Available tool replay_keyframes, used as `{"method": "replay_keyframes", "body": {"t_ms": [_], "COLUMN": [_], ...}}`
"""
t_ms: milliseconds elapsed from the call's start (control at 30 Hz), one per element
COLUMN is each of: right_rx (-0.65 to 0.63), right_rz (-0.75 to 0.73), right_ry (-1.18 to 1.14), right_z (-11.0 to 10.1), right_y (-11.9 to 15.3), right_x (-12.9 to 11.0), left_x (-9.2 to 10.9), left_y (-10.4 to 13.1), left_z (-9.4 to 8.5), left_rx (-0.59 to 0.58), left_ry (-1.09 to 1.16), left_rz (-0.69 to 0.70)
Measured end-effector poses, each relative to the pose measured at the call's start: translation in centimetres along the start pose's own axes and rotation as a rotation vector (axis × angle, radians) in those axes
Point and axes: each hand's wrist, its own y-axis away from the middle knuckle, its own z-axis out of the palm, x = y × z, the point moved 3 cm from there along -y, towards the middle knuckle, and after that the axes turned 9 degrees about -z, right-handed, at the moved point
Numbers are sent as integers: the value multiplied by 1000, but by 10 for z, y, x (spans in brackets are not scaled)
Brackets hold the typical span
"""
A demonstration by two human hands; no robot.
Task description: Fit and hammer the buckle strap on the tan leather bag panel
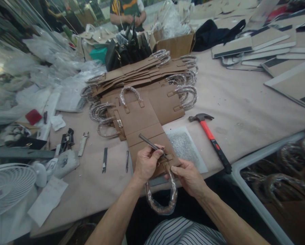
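Left hand [146, 163] presses punch [151, 144] onto bag panel [144, 131] (right hand [189, 177] steadying).

Flat tan leather bag panel [142, 127], wrapped handle [162, 200] overhanging table edge, slim metal punch [150, 144] tilted

A bag-making workshop: stacked leather bag panels [147, 73], hammer [210, 136], hand tools [104, 160]

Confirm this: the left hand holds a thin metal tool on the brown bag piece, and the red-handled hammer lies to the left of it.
One detail is wrong. The hammer lies to the right of the brown bag piece, not the left, as the head view shows. The left hand does hold the thin metal tool on it.
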Motion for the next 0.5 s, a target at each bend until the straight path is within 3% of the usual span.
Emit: {"method": "replay_keyframes", "body": {"t_ms": [233, 500], "right_rx": [200, 224], "right_rz": [35, 50], "right_ry": [-19, 18], "right_z": [12, 16], "right_y": [-1, -4], "right_x": [0, -2], "left_x": [-1, -1], "left_y": [2, 5], "left_z": [3, 0], "left_rx": [9, 16], "left_ry": [-10, -10], "left_rz": [39, 39]}}
